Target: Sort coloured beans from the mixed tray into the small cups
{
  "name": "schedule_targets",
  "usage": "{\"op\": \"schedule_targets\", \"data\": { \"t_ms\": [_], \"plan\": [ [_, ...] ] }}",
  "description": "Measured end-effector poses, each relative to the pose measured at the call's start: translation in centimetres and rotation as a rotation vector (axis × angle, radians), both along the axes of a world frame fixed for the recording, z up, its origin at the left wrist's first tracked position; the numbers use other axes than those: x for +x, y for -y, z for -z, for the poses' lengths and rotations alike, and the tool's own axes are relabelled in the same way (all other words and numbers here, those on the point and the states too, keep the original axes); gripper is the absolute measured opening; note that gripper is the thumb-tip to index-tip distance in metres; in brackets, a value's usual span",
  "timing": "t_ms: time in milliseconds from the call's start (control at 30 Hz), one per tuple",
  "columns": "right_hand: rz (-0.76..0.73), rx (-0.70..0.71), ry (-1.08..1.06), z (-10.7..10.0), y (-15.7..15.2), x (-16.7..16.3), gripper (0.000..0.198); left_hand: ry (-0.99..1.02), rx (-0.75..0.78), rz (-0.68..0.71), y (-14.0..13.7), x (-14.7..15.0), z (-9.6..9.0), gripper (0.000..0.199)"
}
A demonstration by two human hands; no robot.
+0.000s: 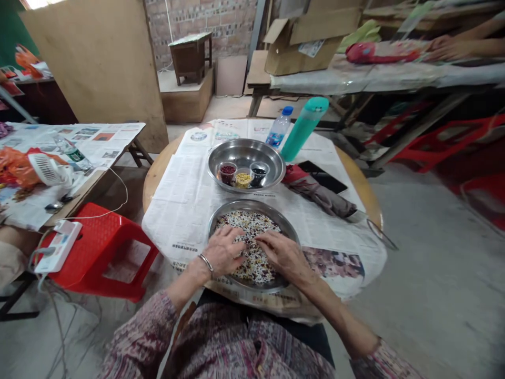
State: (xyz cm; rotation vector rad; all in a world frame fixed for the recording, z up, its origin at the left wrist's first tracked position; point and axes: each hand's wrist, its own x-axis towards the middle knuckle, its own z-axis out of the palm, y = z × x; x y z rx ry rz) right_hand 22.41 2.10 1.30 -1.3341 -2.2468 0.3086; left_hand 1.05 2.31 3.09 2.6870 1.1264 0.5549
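Note:
A round steel basin (294,231) holds a mix of white grains (252,221) with dark, red and yellow beans among them. Over its left part lies my left hand (226,251), wearing a bracelet, its bent fingers apart and touching the mix. My right hand (284,255) reaches in from the right with thumb and fingertips pinched together; whatever is between them is too small to make out. Beyond stands a second steel basin (244,150) with three clear cups inside: one of dark red beans (228,172), one of yellow beans (243,180), one of black beans (258,175).
Newspaper covers the round table (177,184). A water bottle (279,129), teal flask (303,131), folded umbrella (323,197) and dark phone-like slab (325,177) lie behind and right. A red stool (98,252) with a power strip (59,247) stands left. Another person's hands (450,47) are far right.

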Motion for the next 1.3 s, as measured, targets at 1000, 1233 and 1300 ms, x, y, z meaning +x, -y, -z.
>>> {"op": "schedule_targets", "data": {
  "t_ms": [1000,1233,1300],
  "plan": [
    [0.085,0.119,0.021,1.5,0.8,-2.3,0.038,0.207,-0.032,-0.174,0.9,2.1,2.1,0.015],
    [0.065,0.116,0.067,1.4,0.8,-2.2,0.039,0.190,-0.036,-0.177,0.9,2.2,1.8,0.015],
    [0.063,0.124,0.072,1.3,0.7,-2.3,0.035,0.185,-0.033,-0.176,0.9,2.2,1.8,0.015]
  ]
}}
